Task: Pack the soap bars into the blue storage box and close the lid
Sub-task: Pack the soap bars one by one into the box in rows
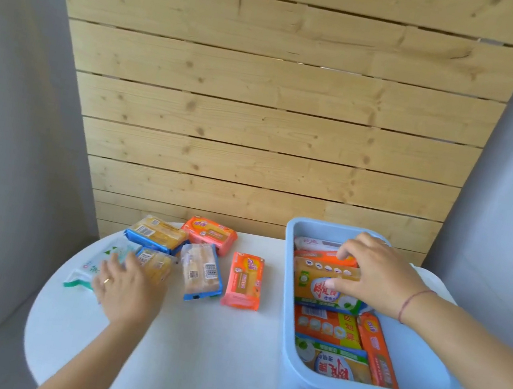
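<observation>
Though inside the blue box (289, 303), yellow soap bar (317, 289) under right grip (377, 277).

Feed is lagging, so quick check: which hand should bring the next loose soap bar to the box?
Probably the left hand: it already rests on the yellow soap bar among the loose bars. The right hand is occupied inside the blue storage box, on a yellow bar.
</observation>
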A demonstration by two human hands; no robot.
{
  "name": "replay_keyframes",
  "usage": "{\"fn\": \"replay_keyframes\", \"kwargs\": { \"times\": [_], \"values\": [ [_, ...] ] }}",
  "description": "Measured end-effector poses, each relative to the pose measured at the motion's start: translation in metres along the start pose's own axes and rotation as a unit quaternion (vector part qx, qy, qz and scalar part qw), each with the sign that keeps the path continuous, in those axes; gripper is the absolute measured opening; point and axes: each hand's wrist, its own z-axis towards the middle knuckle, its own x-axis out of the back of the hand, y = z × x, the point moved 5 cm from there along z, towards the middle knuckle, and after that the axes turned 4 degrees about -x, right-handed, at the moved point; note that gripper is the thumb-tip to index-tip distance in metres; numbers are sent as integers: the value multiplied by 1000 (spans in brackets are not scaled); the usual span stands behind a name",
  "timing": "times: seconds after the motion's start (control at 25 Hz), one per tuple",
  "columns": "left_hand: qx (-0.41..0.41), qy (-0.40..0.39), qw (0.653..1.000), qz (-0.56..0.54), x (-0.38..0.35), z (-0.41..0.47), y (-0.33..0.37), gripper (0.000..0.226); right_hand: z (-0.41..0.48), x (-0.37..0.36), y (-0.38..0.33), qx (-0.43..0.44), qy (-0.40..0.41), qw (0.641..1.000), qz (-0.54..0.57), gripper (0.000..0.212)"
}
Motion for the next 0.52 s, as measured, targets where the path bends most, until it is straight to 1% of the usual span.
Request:
{"fn": "replay_keyframes", "kwargs": {
  "times": [0.04, 0.08, 0.16, 0.24, 0.28, 0.52],
  "values": [
    [20, -26, 999, 32, 0, 5, -17, 68, -1, 2, -2, -3, 7, 1000, 23, 45],
    [20, -37, 998, 50, -3, 7, -26, 69, -2, 3, -5, -5, 12, 999, 42, 44],
    [-18, -32, 997, 64, -4, 6, -23, 61, -3, 2, -11, -9, 12, 998, 66, 42],
    [-45, -27, 997, 65, -4, 0, -13, 49, -4, 0, -17, -15, 2, 996, 90, 41],
    [-47, -26, 997, 57, -2, -2, -11, 47, -5, -1, -19, -18, -5, 994, 103, 39],
    [-29, -48, 998, 38, 6, -28, -7, 49, -12, -4, -21, -26, -27, 991, 127, 34]
  ]
}}
